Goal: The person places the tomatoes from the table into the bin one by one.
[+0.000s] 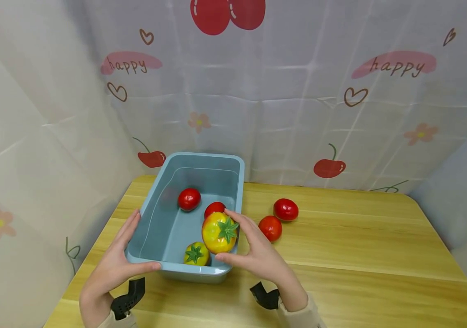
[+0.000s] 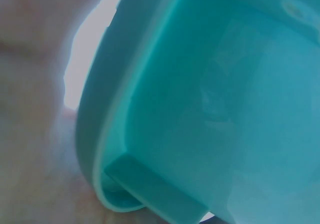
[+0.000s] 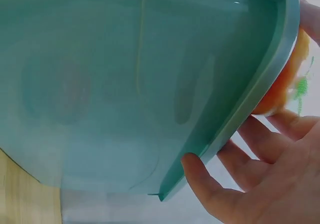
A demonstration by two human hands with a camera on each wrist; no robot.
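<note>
A blue-grey plastic bin [image 1: 176, 228] stands on the table, and my left hand [image 1: 108, 271] grips its near left corner, thumb along the front rim and fingers at the left side. My right hand [image 1: 264, 255] holds a yellow tomato [image 1: 213, 237] with a green star-shaped top between thumb and fingers, over the bin's right rim. Inside the bin lie a red tomato [image 1: 189, 199], another red one [image 1: 214, 208] partly hidden behind the held tomato, and a yellow-green tomato [image 1: 202, 260] by the front wall. The right wrist view shows the fingers at the bin's rim [image 3: 250, 102].
Right of the bin, two red tomatoes [image 1: 285, 209] [image 1: 270, 228] lie close together on the wooden table [image 1: 360, 246]. A printed curtain [image 1: 282, 109] stands behind the table and along its sides.
</note>
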